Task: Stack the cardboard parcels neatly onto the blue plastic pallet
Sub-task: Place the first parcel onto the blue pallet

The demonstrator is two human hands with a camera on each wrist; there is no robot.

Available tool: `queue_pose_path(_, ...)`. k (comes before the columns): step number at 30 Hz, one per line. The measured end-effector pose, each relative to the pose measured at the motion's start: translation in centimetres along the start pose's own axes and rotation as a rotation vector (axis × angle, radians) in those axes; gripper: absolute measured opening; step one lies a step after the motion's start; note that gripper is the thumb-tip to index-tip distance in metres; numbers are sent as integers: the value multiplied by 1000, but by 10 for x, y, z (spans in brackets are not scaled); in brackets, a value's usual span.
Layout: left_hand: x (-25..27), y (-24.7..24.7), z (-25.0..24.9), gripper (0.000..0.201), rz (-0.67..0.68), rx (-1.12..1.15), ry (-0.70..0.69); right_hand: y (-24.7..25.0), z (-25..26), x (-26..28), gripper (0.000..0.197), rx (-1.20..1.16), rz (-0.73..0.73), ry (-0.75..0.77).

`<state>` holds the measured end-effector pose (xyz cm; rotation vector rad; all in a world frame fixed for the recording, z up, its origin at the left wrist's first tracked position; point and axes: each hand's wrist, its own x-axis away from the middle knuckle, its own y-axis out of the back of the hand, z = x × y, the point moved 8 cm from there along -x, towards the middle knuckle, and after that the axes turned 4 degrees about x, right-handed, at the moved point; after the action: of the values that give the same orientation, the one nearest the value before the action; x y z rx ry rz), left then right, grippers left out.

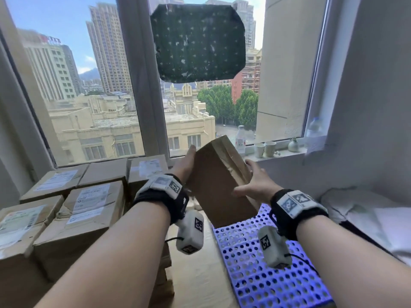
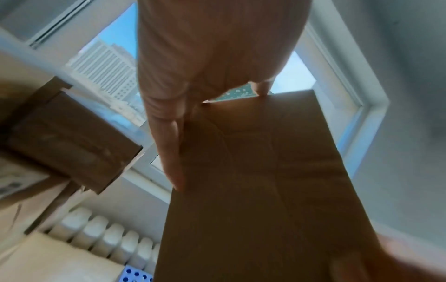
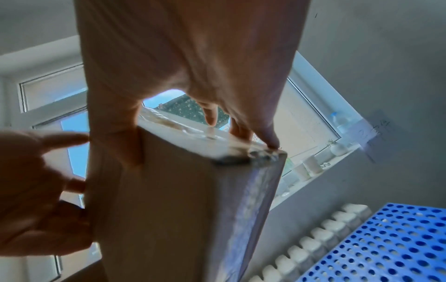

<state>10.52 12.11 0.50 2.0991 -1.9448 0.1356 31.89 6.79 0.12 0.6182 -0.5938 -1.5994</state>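
Note:
A plain brown cardboard parcel [image 1: 219,181] hangs tilted in the air over the far left corner of the blue perforated pallet [image 1: 273,270]. My left hand [image 1: 188,163] holds its left side, thumb lying along the near face [image 2: 172,152] and fingers reaching behind. My right hand [image 1: 251,181] grips the right, taped side, with the thumb on the near face and the fingers over the top edge [image 3: 239,131]. The parcel [image 3: 173,209] stands clear of the pallet [image 3: 391,248]. The visible part of the pallet carries nothing.
Several labelled parcels [image 1: 93,205] are stacked at the left. A white radiator [image 3: 313,238] runs under the window behind the pallet. The sill holds cups [image 1: 264,148], a bottle [image 1: 240,138] and a small vase [image 1: 293,144]. White bedding [image 1: 367,218] lies at the right.

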Motion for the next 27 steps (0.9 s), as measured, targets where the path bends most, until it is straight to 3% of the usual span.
queue_pose_path(2, -4, -18, 8, 82, 39, 110, 33, 0, -21, -1, 113, 59, 42, -17)
queue_pose_path(5, -12, -43, 22, 66, -7, 165, 47, 1, -49, -8, 124, 107, 82, -17)
queue_pose_path(8, -15, -73, 36, 38, 58, 160, 72, 1, -72, -18, 117, 92, 147, -48)
queue_pose_path(10, -19, -91, 43, 18, 105, 138, 73, -1, -80, -24, 104, -17, 218, -57)
queue_pose_path(13, -33, -110, 50, 4, 109, 173, 90, -2, -95, -40, 93, -386, 245, -113)
queue_pose_path(16, -56, -123, 53, 12, 119, 210, 97, 11, -105, -63, 63, -664, 134, -194)
queue_pose_path(19, -81, -133, 58, 9, 120, 372, 140, 17, -119, -90, 18, -739, 76, -258)
queue_pose_path(20, -92, -139, 60, 13, 128, 416, 160, 18, -123, -100, 19, -729, 58, -270)
queue_pose_path(23, -126, -153, 65, 38, 166, 475, 200, 16, -149, -135, 53, -683, 6, -344)
queue_pose_path(25, -149, -162, 69, 58, 202, 484, 235, 9, -162, -153, 64, -716, 44, -410)
queue_pose_path(27, -166, -171, 74, 57, 238, 462, 256, 3, -168, -166, 63, -725, 87, -436)
